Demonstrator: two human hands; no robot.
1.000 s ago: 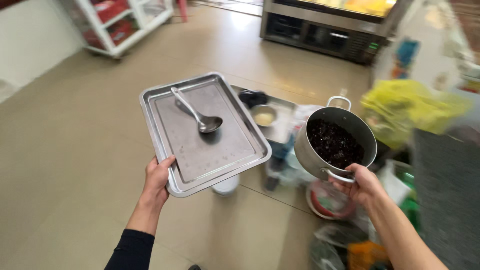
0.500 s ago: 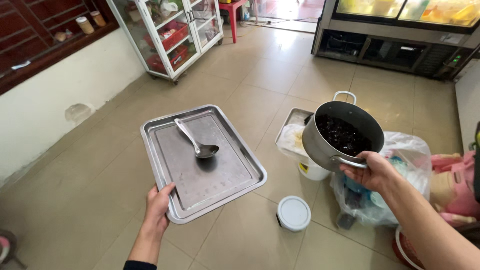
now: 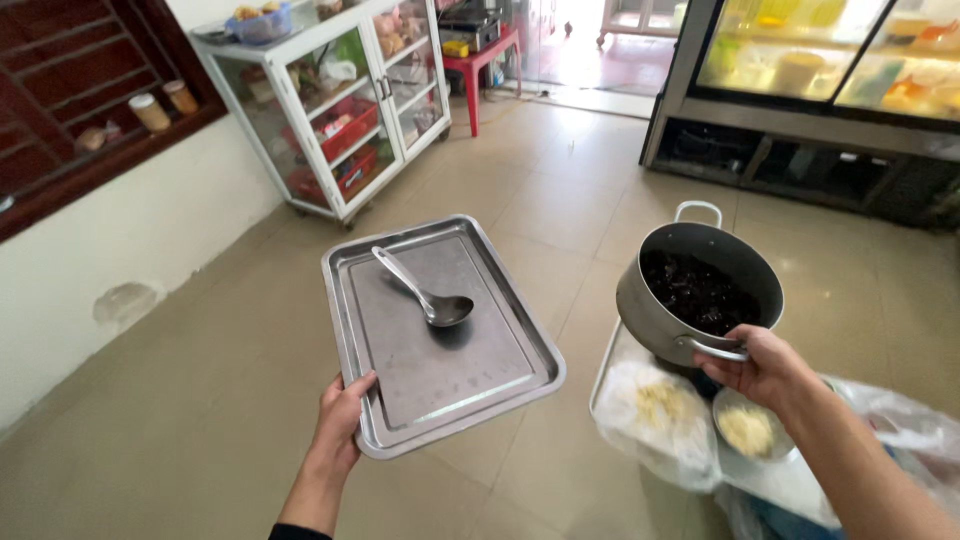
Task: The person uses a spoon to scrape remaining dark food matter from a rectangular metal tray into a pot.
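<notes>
Since the earlier frame the view has swung up and both loads sit nearer. Head view: left hand (image 3: 340, 415) pinches one corner of the steel tray (image 3: 500, 345), where the ladle (image 3: 425, 290) could slide off; right hand (image 3: 765, 365) grips the pot (image 3: 650, 305) by one handle, which might tip.

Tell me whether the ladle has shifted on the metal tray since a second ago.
No. The ladle lies as before on the metal tray, bowl near the middle, handle toward the far left corner.
</notes>
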